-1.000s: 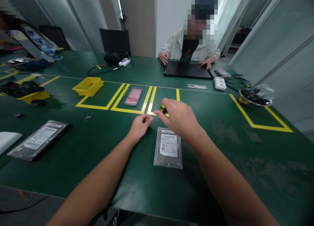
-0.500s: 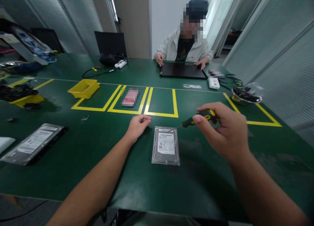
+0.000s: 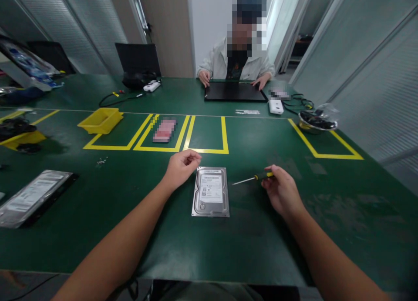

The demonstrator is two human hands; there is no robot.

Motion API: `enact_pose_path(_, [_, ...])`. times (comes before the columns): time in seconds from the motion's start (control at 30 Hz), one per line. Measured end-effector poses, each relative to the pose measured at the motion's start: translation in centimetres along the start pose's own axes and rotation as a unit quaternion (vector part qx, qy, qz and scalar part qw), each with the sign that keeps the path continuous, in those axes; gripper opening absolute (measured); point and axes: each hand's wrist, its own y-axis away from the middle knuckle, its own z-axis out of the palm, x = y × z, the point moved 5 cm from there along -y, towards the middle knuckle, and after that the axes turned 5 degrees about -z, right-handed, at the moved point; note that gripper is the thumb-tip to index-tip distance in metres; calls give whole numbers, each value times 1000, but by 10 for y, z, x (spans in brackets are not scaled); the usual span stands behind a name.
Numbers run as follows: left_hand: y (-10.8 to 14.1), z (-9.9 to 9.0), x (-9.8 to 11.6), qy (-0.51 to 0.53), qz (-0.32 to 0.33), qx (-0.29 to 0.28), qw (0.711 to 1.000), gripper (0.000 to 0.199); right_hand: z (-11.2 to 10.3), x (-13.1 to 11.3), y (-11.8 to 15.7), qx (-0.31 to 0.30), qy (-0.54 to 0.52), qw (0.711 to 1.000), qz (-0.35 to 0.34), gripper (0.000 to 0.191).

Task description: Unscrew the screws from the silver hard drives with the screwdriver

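A silver hard drive (image 3: 210,206) with a white label lies flat on the green table. Beside its upper left corner is my left hand (image 3: 180,170), its fingers curled in against the thumb; whatever they may hold is too hidden to name. My right hand (image 3: 283,191), right of the drive, is closed round the dark green and yellow handle of a screwdriver (image 3: 262,176). The screwdriver's thin shaft points left, its tip apart from the drive's right edge.
Another hard drive (image 3: 32,196) lies at the left, with small pale bits (image 3: 102,161) beyond it. A yellow bin (image 3: 101,120) stands near taped outlines. Across the table a person (image 3: 212,59) touches a black laptop (image 3: 235,92). A bowl (image 3: 317,122) is at the right.
My right hand has drawn the screwdriver back and lowered it, so its tip has left the drive's top for the space at its right. The view has shifted slightly; my left hand stays by the corner.
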Motion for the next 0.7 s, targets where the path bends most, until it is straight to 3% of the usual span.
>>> enact_pose_path(0.23, [-17,35,33,-86,68,-122,987,12,-3,2,-2,5,-29,999,17,31])
enact_pose_path(0.43, [-42,65,26,-117,41,-259,958,14,-4,-3,-3,7,-31,999,15,30])
enact_pose_path(0.7, [-59,81,21,-39,-16,-335,941,10,-7,-4,-6,3,-33,999,9,31])
